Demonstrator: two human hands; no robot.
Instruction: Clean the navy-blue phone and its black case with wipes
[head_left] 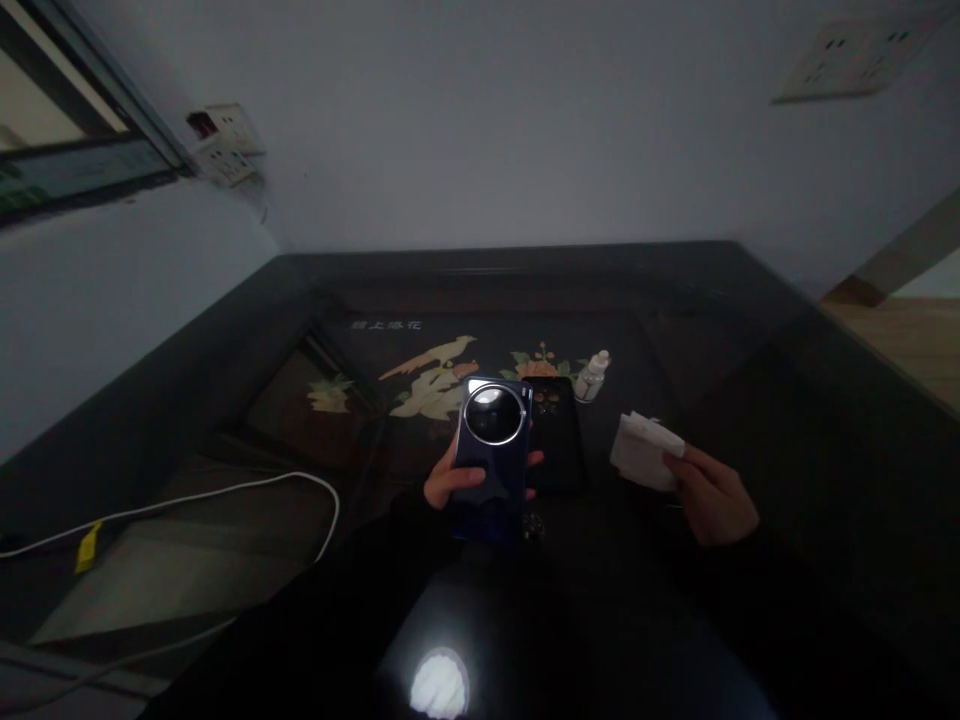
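Note:
My left hand (pixel 454 480) is wrapped round a dark blue smartphone (pixel 491 480), its back with a big round camera ring facing up. The thumb lies across the back and fingertips show at the right edge. Off to the right, my right hand (pixel 712 495) pinches a folded white tissue (pixel 645 450) by its right end, apart from the phone. Between the hands lies a flat black item (pixel 559 440), perhaps a phone case, partly hidden behind the phone. A small white-capped bottle (pixel 592 376) stands tilted in view just beyond it.
The glossy black table (pixel 675 300) bears a bird-and-flower picture and reflects a bright light near me. A white cable (pixel 247 487) with a yellow tag (pixel 88 547) runs along the left. A small shiny object (pixel 533 526) lies beside the phone's lower end. Walls with sockets stand behind.

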